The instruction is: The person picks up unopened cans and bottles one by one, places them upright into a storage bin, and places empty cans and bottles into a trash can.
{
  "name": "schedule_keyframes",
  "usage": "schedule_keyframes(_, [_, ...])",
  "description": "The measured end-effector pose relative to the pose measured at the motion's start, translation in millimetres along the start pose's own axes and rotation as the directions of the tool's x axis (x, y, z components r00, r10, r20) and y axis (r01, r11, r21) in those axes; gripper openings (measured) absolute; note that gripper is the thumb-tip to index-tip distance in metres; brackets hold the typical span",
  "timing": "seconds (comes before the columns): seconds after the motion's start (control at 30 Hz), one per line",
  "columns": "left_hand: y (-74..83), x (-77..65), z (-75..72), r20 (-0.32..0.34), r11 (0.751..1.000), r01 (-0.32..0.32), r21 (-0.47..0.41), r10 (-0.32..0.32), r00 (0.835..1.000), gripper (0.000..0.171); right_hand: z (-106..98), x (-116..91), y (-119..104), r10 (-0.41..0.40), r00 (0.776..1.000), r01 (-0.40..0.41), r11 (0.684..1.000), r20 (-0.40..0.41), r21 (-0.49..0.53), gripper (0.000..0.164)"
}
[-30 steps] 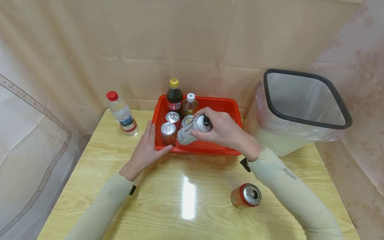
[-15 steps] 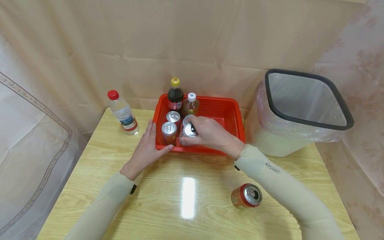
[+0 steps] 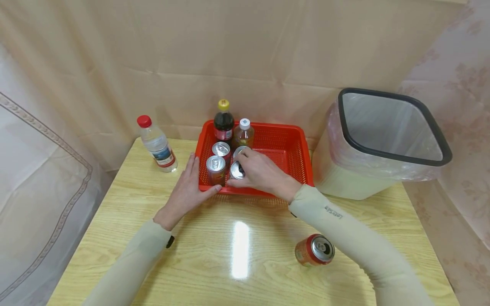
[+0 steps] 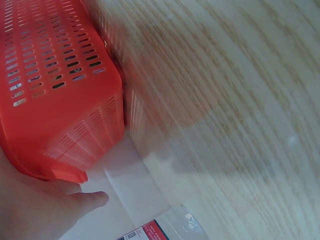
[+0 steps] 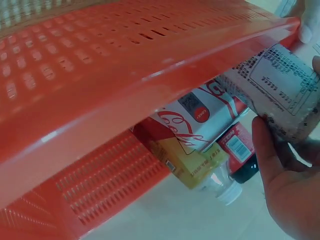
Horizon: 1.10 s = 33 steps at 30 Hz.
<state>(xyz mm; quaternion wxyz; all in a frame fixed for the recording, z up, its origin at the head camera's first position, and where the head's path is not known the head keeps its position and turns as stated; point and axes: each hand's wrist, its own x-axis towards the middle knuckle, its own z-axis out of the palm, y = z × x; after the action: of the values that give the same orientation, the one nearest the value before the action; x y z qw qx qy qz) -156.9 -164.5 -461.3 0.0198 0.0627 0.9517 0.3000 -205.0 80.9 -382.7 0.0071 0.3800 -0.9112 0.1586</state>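
My right hand (image 3: 262, 172) grips a white can (image 3: 237, 171) near its top, standing it in the front of the red basket (image 3: 302, 159). In the right wrist view this can (image 5: 282, 82) shows dark printed text and sits between thumb and fingers. My left hand (image 3: 186, 193) rests on the basket's front left corner, fingers straight along the left rim and thumb over the front rim. Left of the white can stands a small gold-topped can (image 3: 216, 170). Behind are a red can (image 3: 221, 149), a white cola can (image 5: 192, 117), a dark cola bottle (image 3: 223, 123) and a white-capped bottle (image 3: 243, 134).
A water bottle (image 3: 158, 144) with a red cap stands left of the basket. An opened orange-red can (image 3: 314, 250) stands at the front right of the wooden table (image 3: 191, 263). To the right is a lined bin (image 3: 344, 180) with a black rim.
My right hand has moved left and lowered the white can into the basket, turning it from tilted to upright beside the front can. The left hand has stayed at the corner.
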Motion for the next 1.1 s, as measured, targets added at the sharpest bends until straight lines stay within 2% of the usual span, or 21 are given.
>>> schedule_keyframes(0.13, [0.0, -0.1, 0.2, -0.002, 1.0, -0.001, 0.0, 0.001, 1.0, 0.124, 3.7, 4.4, -1.3, 0.006, 1.0, -0.006, 1.0, 0.0, -0.011, 0.058])
schedule_keyframes(0.27, [-0.2, 0.2, 0.3, -0.002, 1.0, 0.0, -0.002, 0.0, 1.0, 0.124, 4.4, 9.6, -2.7, -0.002, 1.0, 0.002, 0.998, 0.009, -0.066, 0.062])
schedule_keyframes(0.57, [-1.7, 1.0, 1.4, -0.02, 1.0, -0.022, -0.014, 0.022, 1.0, 0.123, -8.0, 18.6, -6.7, 0.04, 0.996, -0.032, 0.995, 0.084, -0.093, 0.067])
schedule_keyframes(0.87, [-2.5, 1.6, 1.1, -0.023, 0.999, -0.035, -0.025, 0.034, 0.999, 0.123, -6.0, 22.0, -6.0, 0.005, 0.994, 0.009, 0.991, 0.112, -0.13, 0.078])
schedule_keyframes(1.1, [-4.8, 1.6, 2.6, -0.036, 0.999, -0.036, -0.022, 0.035, 0.999, 0.12, -16.4, 14.4, -0.6, 0.022, 0.994, -0.021, 1.0, 0.105, -0.011, 0.089])
